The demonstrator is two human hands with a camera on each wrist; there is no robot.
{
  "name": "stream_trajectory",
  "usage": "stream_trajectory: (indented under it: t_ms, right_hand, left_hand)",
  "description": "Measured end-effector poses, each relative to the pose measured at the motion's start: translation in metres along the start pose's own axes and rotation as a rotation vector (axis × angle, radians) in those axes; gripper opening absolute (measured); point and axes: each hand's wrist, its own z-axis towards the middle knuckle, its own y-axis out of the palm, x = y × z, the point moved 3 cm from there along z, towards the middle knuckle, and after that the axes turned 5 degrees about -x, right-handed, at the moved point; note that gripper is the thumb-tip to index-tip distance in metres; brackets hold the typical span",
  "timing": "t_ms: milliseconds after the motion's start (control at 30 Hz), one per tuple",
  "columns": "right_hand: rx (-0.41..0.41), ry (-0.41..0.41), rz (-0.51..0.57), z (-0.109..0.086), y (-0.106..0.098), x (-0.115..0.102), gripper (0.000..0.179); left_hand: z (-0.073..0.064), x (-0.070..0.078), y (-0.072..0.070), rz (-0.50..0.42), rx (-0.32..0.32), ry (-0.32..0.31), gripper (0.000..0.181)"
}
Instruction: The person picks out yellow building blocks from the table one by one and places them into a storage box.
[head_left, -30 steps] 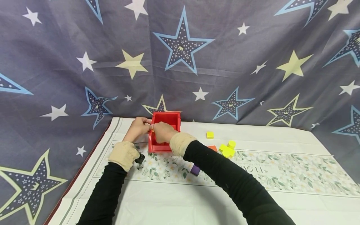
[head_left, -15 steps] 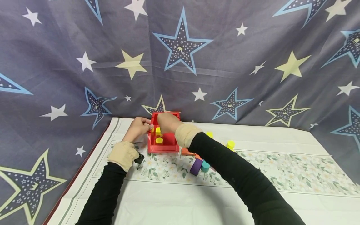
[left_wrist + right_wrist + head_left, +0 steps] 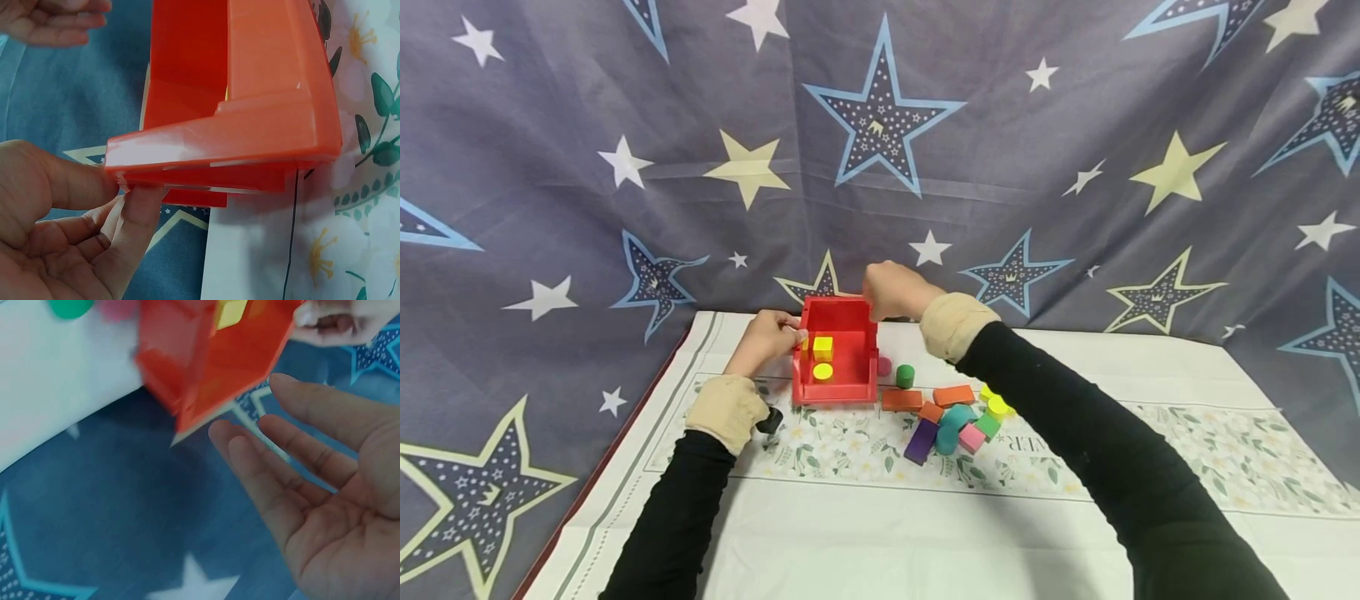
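Observation:
A red plastic box [image 3: 835, 395], open at the top, stands near the back of the table. Inside, toward its left side, are a yellow cube [image 3: 823, 348] and a yellow cylinder [image 3: 823, 372]; another bit of yellow shows by the left wall. My left hand [image 3: 767, 340] pinches the box's left edge between thumb and fingers, as the left wrist view shows. Just off the back right corner of the box is my right hand [image 3: 897, 292]. In the right wrist view its fingers [image 3: 269, 494] are loosely extended, with nothing held.
Right of the box lie several blocks: orange bars [image 3: 902, 401], a green cylinder [image 3: 906, 377], a purple block [image 3: 921, 442], teal pieces [image 3: 947, 438], a pink block [image 3: 972, 437] and yellow pieces [image 3: 997, 407]. A star-patterned cloth [image 3: 880, 225] hangs behind the table.
My right hand has come out of the box, moving back and to the right past its rim. The yellow blocks inside and the table blocks are uncovered. My left hand stays on the edge.

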Motion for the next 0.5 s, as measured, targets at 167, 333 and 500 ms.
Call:
stream_trajectory:
  t_ms: [167, 333, 500]
  right_hand:
    - [-0.031, 0.037, -0.012, -0.012, -0.001, 0.031, 0.021]
    - [-0.045, 0.053, -0.014, -0.029, 0.000, 0.060, 0.032]
    - [-0.062, 0.070, 0.003, -0.049, 0.004, 0.083, 0.033]
  left_hand:
    - [0.000, -0.001, 0.000, -0.008, -0.006, -0.012, 0.030]
    - [0.000, -0.001, 0.001, -0.027, -0.007, -0.023, 0.030]
    - [0.000, 0.000, 0.001, -0.009, -0.003, -0.021, 0.031]
